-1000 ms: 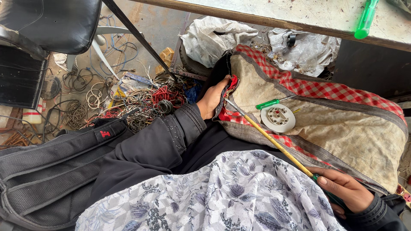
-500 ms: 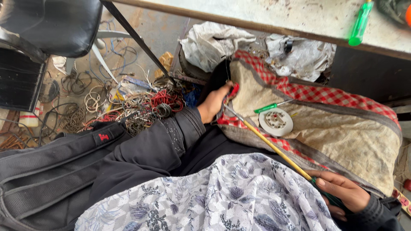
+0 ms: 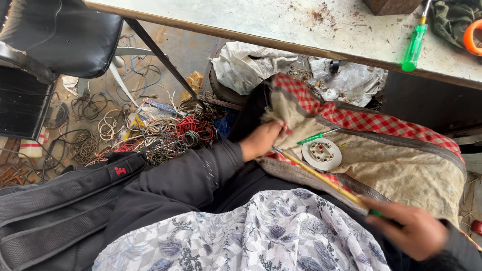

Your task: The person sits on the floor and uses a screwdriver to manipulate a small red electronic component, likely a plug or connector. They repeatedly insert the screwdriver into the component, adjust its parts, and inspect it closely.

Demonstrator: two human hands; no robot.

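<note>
My left hand (image 3: 262, 139) grips the edge of a beige cloth bag with red checked trim (image 3: 396, 165) that lies across my lap. My right hand (image 3: 414, 230), slightly blurred, holds the green handle end of a long yellow-shafted tool (image 3: 321, 176) whose tip reaches toward my left hand. On the bag rest a round white plastic socket plate (image 3: 322, 154) and a small green screwdriver (image 3: 315, 137). My black sleeve and a grey floral cloth (image 3: 261, 236) cover my lap.
A worn table (image 3: 281, 22) runs above with a green screwdriver (image 3: 413, 47) and an orange ring (image 3: 472, 37). Tangled wires (image 3: 165, 133) litter the floor. A black chair (image 3: 55, 35) stands left, a black backpack (image 3: 55, 206) beside my leg, crumpled plastic bags (image 3: 246, 65) under the table.
The view tilted up, showing more tabletop. My left hand shifted slightly along the bag's edge, and my right hand moved with the long tool, now blurred.
</note>
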